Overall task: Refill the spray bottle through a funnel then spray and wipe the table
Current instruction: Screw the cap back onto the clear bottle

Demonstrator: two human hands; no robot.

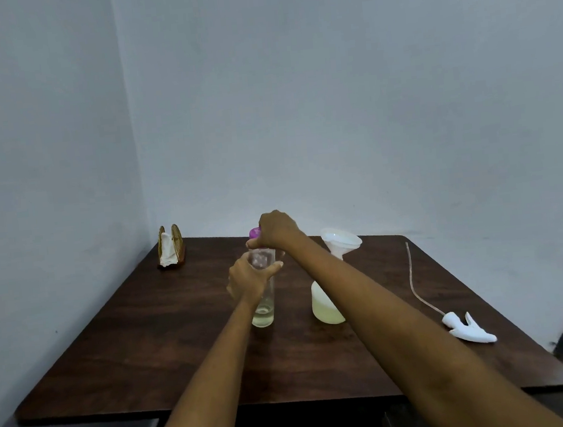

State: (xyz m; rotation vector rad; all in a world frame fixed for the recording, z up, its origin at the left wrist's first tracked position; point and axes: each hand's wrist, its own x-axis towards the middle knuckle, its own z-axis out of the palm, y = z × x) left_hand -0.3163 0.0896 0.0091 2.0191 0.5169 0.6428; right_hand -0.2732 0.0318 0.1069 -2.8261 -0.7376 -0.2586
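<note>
We note the dark wooden table (154, 335) filling the lower frame. At centre, our left hand (248, 278) grips the upper body of the clear refill bottle (263, 294), which stands upright, long axis vertical, a little liquid at its base. Our right hand (276, 229) reaches over it from the right and closes on the purple cap (254, 233) directly above the left hand. Just right of centre stands the spray bottle (327, 307), pale liquid low inside, the white funnel (341, 242) seated in its neck; our right forearm crosses it. The trigger head (468, 329) with its tube lies at lower right, the napkin holder (170, 246) at upper left.
</note>
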